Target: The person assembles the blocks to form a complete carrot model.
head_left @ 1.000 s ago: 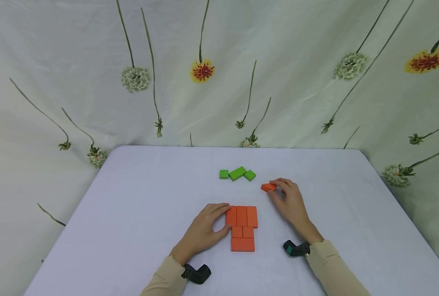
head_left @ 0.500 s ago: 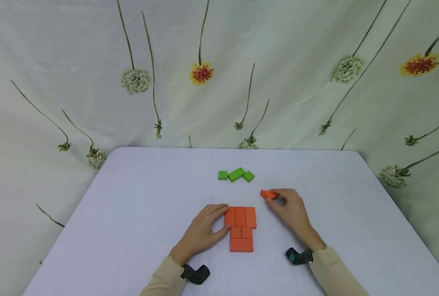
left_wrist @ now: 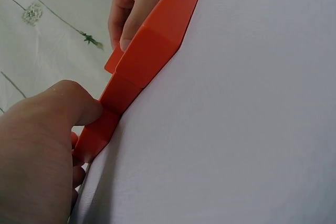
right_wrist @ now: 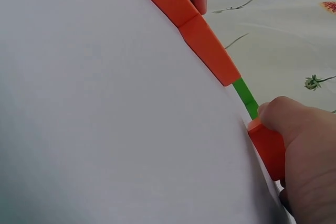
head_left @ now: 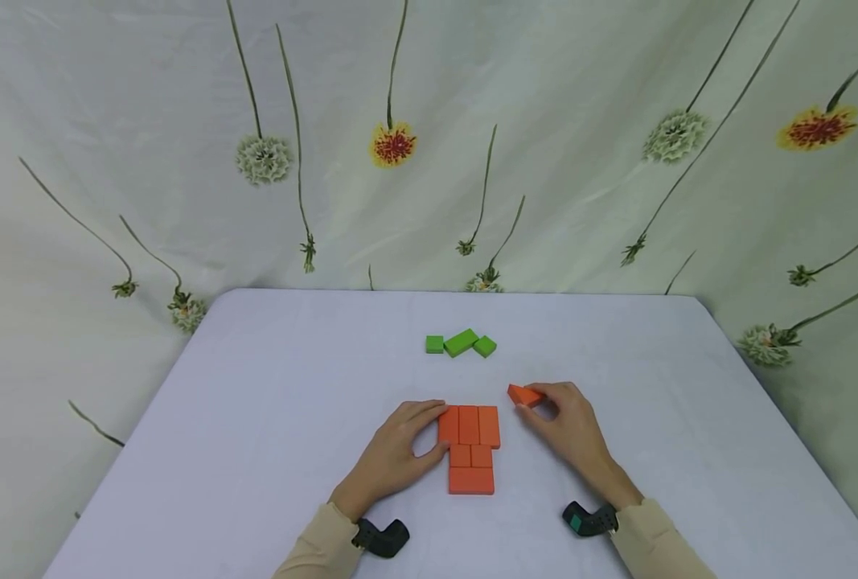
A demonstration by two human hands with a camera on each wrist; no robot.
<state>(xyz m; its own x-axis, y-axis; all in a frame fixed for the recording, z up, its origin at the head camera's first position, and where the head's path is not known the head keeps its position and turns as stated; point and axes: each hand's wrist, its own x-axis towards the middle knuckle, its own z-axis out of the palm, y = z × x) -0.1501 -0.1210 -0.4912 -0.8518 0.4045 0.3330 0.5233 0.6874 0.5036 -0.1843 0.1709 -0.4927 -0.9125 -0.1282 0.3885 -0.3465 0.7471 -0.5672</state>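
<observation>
No writing seems readable on anything here.

The head camera looks forward and down over the whole table [head_left: 269,402] from above. Each wrist camera sits low, almost skimming the cloth, very near its hand. All three share the orange block cluster [head_left: 470,446] [left_wrist: 142,72] [right_wrist: 194,30].

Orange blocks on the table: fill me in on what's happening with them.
A person's left hand rests against the left edge of a flat cluster of orange blocks on the table. The right hand pinches a loose orange block just right of the cluster. Three green blocks lie farther back, untouched.
</observation>
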